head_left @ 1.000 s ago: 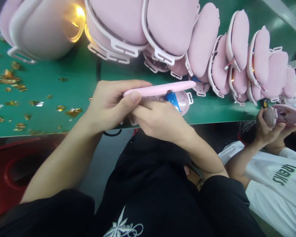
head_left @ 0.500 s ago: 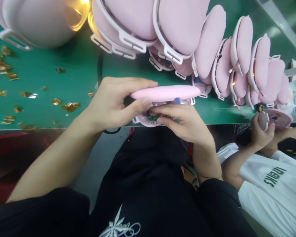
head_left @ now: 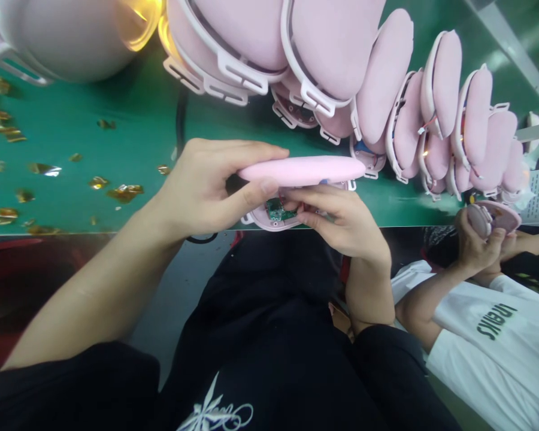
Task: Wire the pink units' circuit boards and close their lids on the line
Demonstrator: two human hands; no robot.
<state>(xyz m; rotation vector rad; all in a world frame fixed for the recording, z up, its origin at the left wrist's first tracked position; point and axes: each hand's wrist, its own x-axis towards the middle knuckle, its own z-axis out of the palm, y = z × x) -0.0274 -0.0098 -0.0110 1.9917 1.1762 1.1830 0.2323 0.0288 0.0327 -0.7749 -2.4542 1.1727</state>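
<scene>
tight gap between pink cover (head_left: 303,171) and circuit board (head_left: 276,211)

the left hand (head_left: 206,188) grips the pink cover at its left end, thumb along the near edge and fingers over the top. the cover is seen edge-on, above an open shell (head_left: 276,227) that shows the circuit board just below it. the right hand (head_left: 341,218) reaches into the gap from the cover's right, its fingers partly curled near the board; whether they pinch anything, one cannot tell.

the likeliest trouble is a slip: held at one end only, the cover could swing down and nip those fingers or knock the board. if wires join the two halves, which is hidden here, lifting the cover too far could strain them. the shell sits below the cover at the green table's (head_left: 85,215) near edge, so a careless push might tip it off. gold foil scraps (head_left: 126,193) lie well left of the cover; one carried in on a fingertip could end up against the board.
</scene>
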